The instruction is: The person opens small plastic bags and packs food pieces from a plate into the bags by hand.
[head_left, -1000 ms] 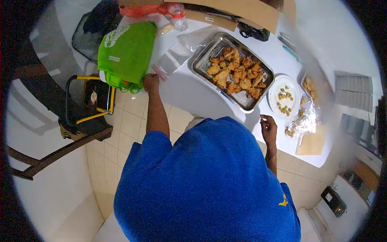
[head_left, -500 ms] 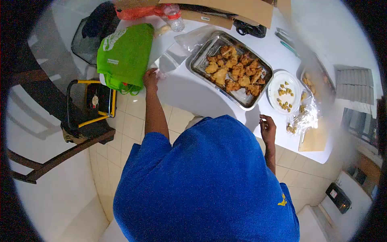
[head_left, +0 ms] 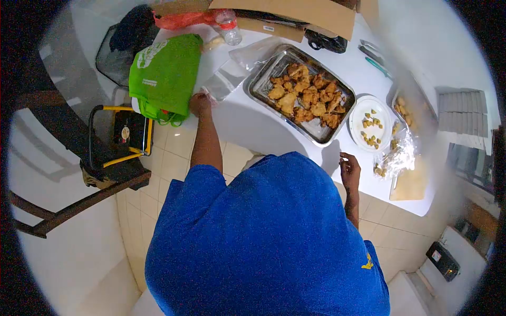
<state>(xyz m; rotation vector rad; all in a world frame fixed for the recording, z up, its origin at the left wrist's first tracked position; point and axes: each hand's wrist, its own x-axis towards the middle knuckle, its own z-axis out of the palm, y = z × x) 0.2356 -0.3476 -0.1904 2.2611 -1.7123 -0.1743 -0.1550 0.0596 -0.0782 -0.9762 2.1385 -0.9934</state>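
Observation:
At the table's near left edge, my left hand (head_left: 200, 105) is beside the green bag (head_left: 166, 76) and the near end of the clear plastic bags (head_left: 224, 81). Its fingers are bent down and blurred, so I cannot tell whether they grip the plastic. My right hand (head_left: 350, 169) hovers by the near table edge, loosely curled with fingers apart and nothing in it. Between my hands and farther in sits a metal tray (head_left: 256, 87) of fried chicken pieces (head_left: 308, 95). A white plate (head_left: 360, 134) with small browned chunks (head_left: 371, 141) is just beyond my right hand.
Right of the plate lie a crumpled clear bag (head_left: 403, 150), a wooden board (head_left: 408, 184) and another tray (head_left: 429, 100) with food. Cardboard boxes (head_left: 284, 13), a plastic bottle (head_left: 230, 32) and tongs (head_left: 374, 51) are at the back. A yellow-framed step stool (head_left: 126, 131) stands left.
My left hand has moved slightly down and to the right, with its fingers less visible. My right hand has stayed nearly in place. The food and trays have not moved on the table.

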